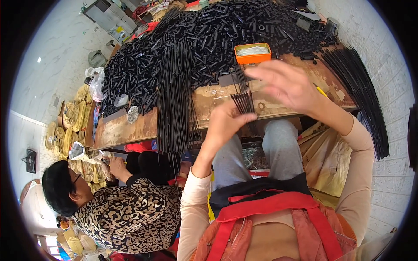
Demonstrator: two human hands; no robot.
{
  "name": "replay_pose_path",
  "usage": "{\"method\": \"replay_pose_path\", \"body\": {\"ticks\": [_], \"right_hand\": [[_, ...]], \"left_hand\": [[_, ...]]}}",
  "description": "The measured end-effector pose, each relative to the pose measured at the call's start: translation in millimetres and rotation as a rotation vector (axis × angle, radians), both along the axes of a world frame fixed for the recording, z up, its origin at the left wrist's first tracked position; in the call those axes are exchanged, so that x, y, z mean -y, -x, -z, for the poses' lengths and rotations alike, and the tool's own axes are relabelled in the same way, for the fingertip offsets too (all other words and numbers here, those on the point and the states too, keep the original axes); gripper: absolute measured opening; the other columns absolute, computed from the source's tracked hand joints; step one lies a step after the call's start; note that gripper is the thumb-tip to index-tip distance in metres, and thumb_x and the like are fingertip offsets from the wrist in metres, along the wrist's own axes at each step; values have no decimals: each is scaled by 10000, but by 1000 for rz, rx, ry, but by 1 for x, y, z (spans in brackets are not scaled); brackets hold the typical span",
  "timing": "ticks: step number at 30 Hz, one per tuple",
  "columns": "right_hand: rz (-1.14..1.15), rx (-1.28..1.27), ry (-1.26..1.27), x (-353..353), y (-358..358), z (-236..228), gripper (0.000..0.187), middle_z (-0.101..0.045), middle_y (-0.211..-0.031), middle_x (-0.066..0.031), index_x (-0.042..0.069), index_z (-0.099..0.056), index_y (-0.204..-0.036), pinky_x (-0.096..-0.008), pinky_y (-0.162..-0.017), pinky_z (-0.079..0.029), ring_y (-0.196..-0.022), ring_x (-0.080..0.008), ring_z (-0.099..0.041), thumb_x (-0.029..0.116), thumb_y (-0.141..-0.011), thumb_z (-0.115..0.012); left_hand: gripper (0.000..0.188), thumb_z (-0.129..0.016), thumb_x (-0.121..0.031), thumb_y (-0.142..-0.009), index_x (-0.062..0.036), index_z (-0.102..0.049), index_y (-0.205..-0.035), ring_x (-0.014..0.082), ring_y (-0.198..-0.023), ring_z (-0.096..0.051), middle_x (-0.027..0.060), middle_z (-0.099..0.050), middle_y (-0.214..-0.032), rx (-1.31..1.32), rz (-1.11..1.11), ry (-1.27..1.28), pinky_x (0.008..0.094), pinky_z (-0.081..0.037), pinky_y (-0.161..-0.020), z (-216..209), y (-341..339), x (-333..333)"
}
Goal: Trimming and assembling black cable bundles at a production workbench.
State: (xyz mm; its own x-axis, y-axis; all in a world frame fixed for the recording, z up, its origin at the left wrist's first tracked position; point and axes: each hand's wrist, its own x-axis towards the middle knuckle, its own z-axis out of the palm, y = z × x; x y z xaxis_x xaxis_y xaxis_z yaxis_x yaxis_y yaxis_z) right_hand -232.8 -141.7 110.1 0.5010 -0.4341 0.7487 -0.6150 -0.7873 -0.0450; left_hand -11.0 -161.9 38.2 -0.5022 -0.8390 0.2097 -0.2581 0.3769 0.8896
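My left hand [224,122] is at the table's front edge, its thumb laid across a small bundle of thin black rods [243,102] that it grips. The rods fan slightly at their upper ends, and their lower parts pass below the thumb beyond the edge. To the right and a little higher, my right hand [288,85] is raised over the table, blurred by motion. Its fingers stretch left, with the thumb apart from them, and I see nothing held. Behind the rods, more thin black rods [238,77] lie by a grey flat block [226,80].
A huge heap of short black tubes [217,30] covers the wooden table's [209,102] far side. An orange box [253,59] holds pale thin sticks. Long black rod bundles lie at left [176,95] and right [359,98]. A co-worker [126,211] sits at my left.
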Motion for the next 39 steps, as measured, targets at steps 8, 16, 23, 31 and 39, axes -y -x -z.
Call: {"method": "replay_pose_path", "body": {"ticks": [8,16,23,31,39], "right_hand": [[277,-23,-504,80,54,69,196,-649,-912,-125,6,-661,-960,-379,-739,-494,-819,-322,-618,172,-883,-588],[382,-130,-319,224,74,113,150,-666,-847,-149,28,-652,-799,-417,-731,-515,-825,-350,-640,161,-841,-598],[395,-246,-575,252,80,120,102,-658,-841,-145,28,-654,-794,-416,-714,-516,-820,-332,-643,122,-785,-617],[241,-248,-248,170,46,123,134,-571,-810,-127,41,-624,-938,-402,-610,-508,-727,-324,-608,52,-809,-589],[280,-197,-305,160,41,144,251,-582,-786,-121,53,-652,-1024,-438,-615,-518,-717,-332,-628,24,-786,-576]], "left_hand": [[833,-829,-311,-625,-231,-485,-1379,354,-1346,-369,167,-362,-1479,436,13,648,415,-342,-1091,85,14,19],[824,-833,-296,-630,-250,-488,-1377,343,-1403,-283,163,-299,-1515,434,134,559,497,-273,-1124,71,21,30],[798,-782,-354,-687,-281,-448,-1408,340,-1427,-226,160,-256,-1534,643,177,608,527,-212,-1143,75,17,41],[748,-747,-381,-721,-255,-460,-1400,349,-1419,-241,181,-261,-1526,661,167,622,519,-217,-1141,75,18,43],[746,-769,-365,-714,-259,-471,-1390,346,-1416,-248,172,-274,-1523,624,191,565,505,-221,-1146,70,18,43]]}}
